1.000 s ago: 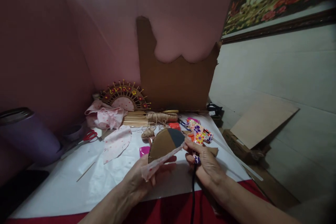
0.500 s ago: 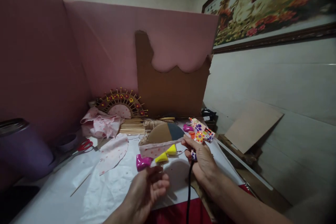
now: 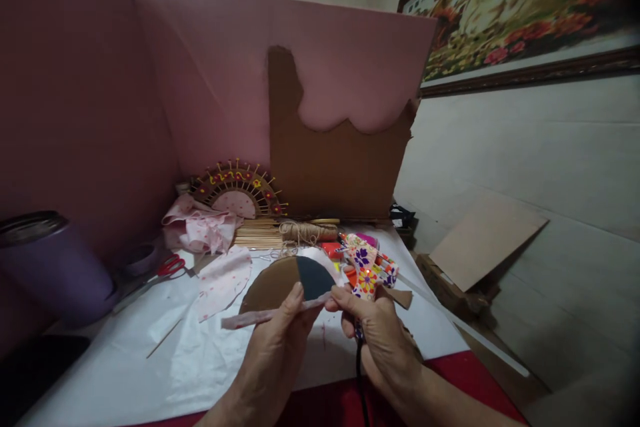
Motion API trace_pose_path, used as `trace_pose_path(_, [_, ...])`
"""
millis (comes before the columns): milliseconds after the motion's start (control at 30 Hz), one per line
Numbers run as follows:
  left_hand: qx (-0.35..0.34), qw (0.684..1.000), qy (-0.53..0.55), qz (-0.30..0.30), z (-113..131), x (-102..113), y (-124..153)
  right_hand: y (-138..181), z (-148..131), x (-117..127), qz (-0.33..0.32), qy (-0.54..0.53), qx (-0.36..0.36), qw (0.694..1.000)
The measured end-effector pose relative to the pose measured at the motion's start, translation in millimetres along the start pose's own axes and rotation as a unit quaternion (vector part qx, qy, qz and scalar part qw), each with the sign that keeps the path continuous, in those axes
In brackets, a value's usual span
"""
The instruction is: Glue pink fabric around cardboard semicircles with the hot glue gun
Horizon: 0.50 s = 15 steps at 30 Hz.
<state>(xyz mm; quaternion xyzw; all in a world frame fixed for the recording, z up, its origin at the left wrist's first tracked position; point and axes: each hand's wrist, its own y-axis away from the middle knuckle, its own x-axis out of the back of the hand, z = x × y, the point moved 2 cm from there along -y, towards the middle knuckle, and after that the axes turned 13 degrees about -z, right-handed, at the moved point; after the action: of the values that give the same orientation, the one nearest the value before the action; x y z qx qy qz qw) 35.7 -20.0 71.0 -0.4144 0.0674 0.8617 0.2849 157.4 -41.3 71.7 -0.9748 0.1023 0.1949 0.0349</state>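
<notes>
A half-round piece of cardboard [image 3: 270,283], brown with a dark blue section, is held up over the table. Pale pink fabric [image 3: 245,321] is folded along its straight lower edge. My left hand [image 3: 273,353] is closed on that edge, thumb on the near side. My right hand [image 3: 387,337] holds a flower-patterned glue gun [image 3: 366,263] with a black cord hanging down. Its thumb and forefinger also pinch the right corner of the cardboard and fabric. A cut piece of dotted pink fabric [image 3: 225,283] lies to the left on the white sheet.
Behind are a decorated half-round fan piece [image 3: 235,180], thin wooden sticks [image 3: 255,235], a twine roll [image 3: 307,232] and crumpled fabric [image 3: 200,223]. Red-handled scissors [image 3: 171,265] and a purple tumbler [image 3: 60,273] stand left. A tall cardboard sheet [image 3: 335,167] leans at the back.
My left hand has risen from open to gripping the cardboard's straight edge. The cardboard has come nearer, with its fabric flap now folded up narrow. My right hand keeps the glue gun.
</notes>
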Motion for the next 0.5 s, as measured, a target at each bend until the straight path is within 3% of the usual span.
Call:
trace_pose_path(200, [-0.03, 0.999, -0.022, 0.033, 12, 3, -2, -2, 10, 3, -0.016, -0.037, -0.009, 0.999])
trace_pose_path(300, [0.027, 0.998, -0.062, -0.005, 15, 8, -1, -13, 12, 14, 0.01, -0.08, -0.023, 0.996])
trace_pose_path(400, [0.115, 0.981, -0.142, -0.072, 12, 10, 3, -23, 7, 22, -0.036, -0.072, -0.038, 0.996])
trace_pose_path(500, [0.103, 0.956, -0.27, -0.062, 11, 9, 4, -26, 1, 26, -0.061, -0.04, -0.02, 0.997])
